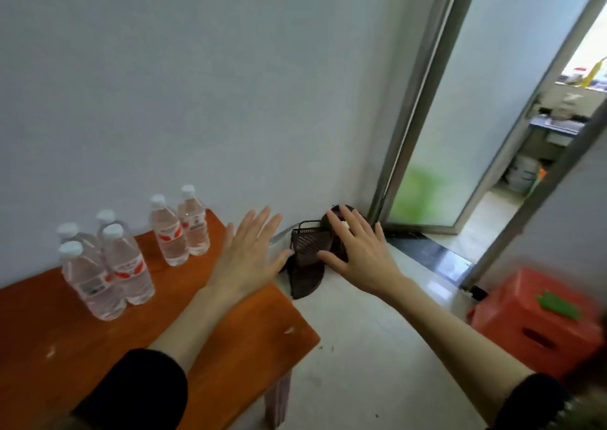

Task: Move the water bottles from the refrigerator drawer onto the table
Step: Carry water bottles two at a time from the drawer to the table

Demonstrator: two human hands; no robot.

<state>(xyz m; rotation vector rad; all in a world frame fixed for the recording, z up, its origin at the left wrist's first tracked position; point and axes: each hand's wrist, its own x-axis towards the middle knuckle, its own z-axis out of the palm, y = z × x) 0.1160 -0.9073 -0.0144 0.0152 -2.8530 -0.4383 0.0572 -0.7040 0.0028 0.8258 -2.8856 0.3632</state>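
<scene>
Several clear water bottles with white caps and red labels stand upright on the orange-brown wooden table (236,347). One cluster (108,265) stands near the table's left side, and a pair (180,229) stands at the back by the wall. My left hand (246,252) hovers flat over the table's right rear corner, fingers spread, holding nothing. My right hand (358,249) reaches out past the table's edge over the floor, fingers apart and empty. The refrigerator drawer is out of view.
A dark plastic basket (308,249) and dustpan-like item lean in the corner by the wall. A red plastic stool (532,324) stands at the right. A frosted glass door (460,117) stands open onto another room. Pale floor (361,347) lies right of the table.
</scene>
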